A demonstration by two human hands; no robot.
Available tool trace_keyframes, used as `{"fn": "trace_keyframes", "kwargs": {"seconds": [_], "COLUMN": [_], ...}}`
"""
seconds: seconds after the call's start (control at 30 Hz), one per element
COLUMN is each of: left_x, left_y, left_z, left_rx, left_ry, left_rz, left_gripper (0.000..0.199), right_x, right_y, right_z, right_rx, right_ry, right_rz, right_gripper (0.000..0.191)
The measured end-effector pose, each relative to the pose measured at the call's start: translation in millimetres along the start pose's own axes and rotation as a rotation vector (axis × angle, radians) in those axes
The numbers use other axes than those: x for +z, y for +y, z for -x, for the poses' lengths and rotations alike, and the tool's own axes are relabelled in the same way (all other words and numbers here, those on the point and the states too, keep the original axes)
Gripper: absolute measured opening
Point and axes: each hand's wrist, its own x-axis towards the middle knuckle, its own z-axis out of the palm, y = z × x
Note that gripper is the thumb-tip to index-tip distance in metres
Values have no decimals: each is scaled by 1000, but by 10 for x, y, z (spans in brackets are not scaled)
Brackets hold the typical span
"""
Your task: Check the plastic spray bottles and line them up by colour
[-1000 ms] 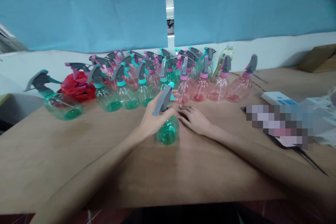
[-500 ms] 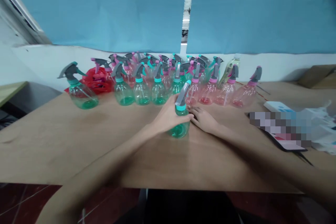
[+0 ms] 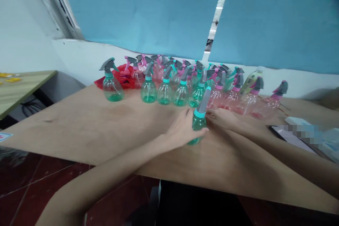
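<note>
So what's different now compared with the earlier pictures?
The view has swung left, showing more of the side table. The left hand has shifted lower on its green spray bottle, uncovering the teal collar. It hasn't let go. The right hand stays beside that bottle, and the other spray bottles look unmoved.

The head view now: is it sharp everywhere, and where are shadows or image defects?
In the head view, the pink spray bottles look smeared, the held green bottle crisper; a dark shadow lies on the table below the right forearm; pixelation hides part of the flat item at right; the top right corner darkens.
</note>
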Motion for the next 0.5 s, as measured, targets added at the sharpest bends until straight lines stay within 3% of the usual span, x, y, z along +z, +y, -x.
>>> {"fn": "trace_keyframes", "kwargs": {"seconds": [0.1,0.2,0.37,0.5], "left_x": [-272,-629,-1250,-1561], "left_y": [-88,-281,-863,-1363], "left_z": [227,446,653,653], "left_rx": [-63,-130,-267,-286], "left_ry": [45,163,351,492], "left_rz": [-110,-242,-460,-316], "left_gripper": [55,54,56,60], "right_x": [-171,-358,-584,-594], "right_y": [-193,-485,-1036,-1400], "right_z": [-143,-352,-883,-1316], "right_rx": [19,-39,-156,-98], "right_ry": [30,116,225,187], "right_rz": [-33,-179,-392,-582], "right_gripper": [26,26,26,42]}}
